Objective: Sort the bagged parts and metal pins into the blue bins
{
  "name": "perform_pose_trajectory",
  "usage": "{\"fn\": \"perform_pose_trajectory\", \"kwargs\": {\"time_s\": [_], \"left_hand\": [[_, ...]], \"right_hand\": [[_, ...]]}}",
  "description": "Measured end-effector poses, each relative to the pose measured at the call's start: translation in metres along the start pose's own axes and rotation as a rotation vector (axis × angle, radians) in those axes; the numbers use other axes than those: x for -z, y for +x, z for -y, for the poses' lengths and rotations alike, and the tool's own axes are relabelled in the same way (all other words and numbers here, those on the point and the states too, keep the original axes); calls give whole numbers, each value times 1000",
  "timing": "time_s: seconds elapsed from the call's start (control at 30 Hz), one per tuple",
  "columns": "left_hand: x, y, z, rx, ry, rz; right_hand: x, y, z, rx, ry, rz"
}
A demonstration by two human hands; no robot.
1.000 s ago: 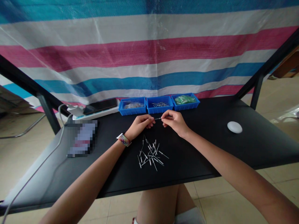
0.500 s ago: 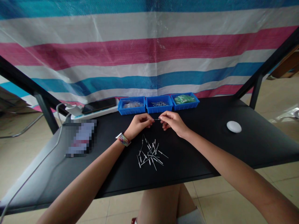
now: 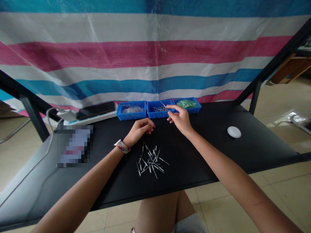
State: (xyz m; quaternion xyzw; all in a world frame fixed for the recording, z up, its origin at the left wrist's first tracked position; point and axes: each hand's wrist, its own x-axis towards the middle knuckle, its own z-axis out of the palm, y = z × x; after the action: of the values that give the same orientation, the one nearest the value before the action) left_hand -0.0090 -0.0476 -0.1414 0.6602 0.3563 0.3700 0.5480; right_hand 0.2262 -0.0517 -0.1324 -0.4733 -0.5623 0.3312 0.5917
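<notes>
My right hand [image 3: 179, 119] reaches to the front of the middle blue bin [image 3: 155, 115], which has several metal pop rivets inside. Its thumb and index finger are apart. One rivet [image 3: 163, 104] slants over the bin, its end close to my index fingertip; whether it touches is hard to tell. My left hand [image 3: 141, 128] rests on the black table with its fingers curled in, and nothing shows between them. Just in front of that hand lies a loose pile of silver rivets [image 3: 152, 160].
Beside the middle bin stand a blue bin with clear plastic bags [image 3: 133, 109] and one with green packets [image 3: 187, 103]. A dark phone [image 3: 96, 110] lies on a white power strip [image 3: 93, 119]. A white round object [image 3: 234, 132] sits at right; a blurred item [image 3: 76, 145] lies at left.
My hands have parted. The rivet between them has left my left fingers, and my right hand has brought it up to the middle bin, its fingers now opened. The view has shifted slightly.
</notes>
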Motion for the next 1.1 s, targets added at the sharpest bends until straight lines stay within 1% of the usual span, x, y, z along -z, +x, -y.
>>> {"fn": "perform_pose_trajectory", "kwargs": {"time_s": [0.07,0.17,0.23,0.27,0.33,0.43,0.5,0.57,0.63,0.7,0.8,1.0,1.1], "left_hand": [[0,0,0,1,-8,1],[-1,-1,0,-10,-26,7],[-1,-1,1,-14,-27,9],[-1,-1,1,-20,-29,9],[-1,0,2,-34,-35,7],[-1,1,2,-53,-44,-1],[-2,1,2,-62,-55,-8],[-3,1,1,-68,-67,-14],[-3,0,0,-69,-68,-19],[-3,0,-1,-70,-62,-23],[-3,0,-2,-74,-55,-29],[-4,-1,0,-71,-46,-35],[-4,-1,0,-72,-39,-33]], "right_hand": [[3,2,-4,54,-73,19],[6,-2,-9,133,-145,4],[6,-8,-10,143,-153,48],[5,-11,-9,146,-151,99],[3,-19,-4,173,-154,262],[-1,-30,8,303,-213,544],[-4,-36,14,394,-261,696],[-6,-40,18,433,-295,809],[-7,-42,18,441,-317,879],[-6,-43,17,455,-347,897],[-5,-42,16,481,-412,884],[1,-37,17,507,-574,815],[5,-35,17,503,-587,805]]}}
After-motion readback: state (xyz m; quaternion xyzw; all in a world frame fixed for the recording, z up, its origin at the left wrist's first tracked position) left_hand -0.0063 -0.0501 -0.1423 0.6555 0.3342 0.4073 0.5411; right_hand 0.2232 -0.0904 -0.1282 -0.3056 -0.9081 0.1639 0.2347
